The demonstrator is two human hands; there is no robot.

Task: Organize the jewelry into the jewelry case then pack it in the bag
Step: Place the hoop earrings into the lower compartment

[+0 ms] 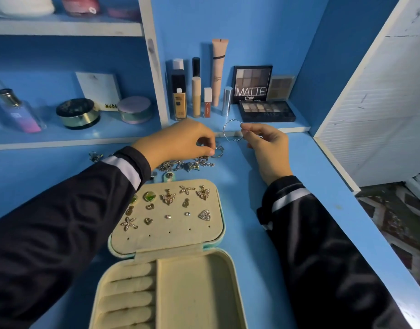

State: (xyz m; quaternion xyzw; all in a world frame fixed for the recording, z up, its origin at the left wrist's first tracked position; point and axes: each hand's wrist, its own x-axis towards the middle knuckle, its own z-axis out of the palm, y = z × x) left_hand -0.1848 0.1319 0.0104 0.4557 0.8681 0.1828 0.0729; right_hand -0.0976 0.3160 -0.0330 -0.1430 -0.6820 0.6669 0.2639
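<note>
silver hoop (232,130): pinched in right hand (267,144); left hand (178,141) pinches small hoop (217,153) in loose pile (192,165). advise pairing both, then seating in jewelry case (194,293).

The right hand (267,144) pinches a silver hoop earring (224,130) above the blue tabletop (256,210). The left hand (178,141) pinches into the jewelry pile (192,165), just behind the open jewelry case (166,237).

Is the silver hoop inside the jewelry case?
No, the right hand pinches the silver hoop, well beyond the open jewelry case.
</note>
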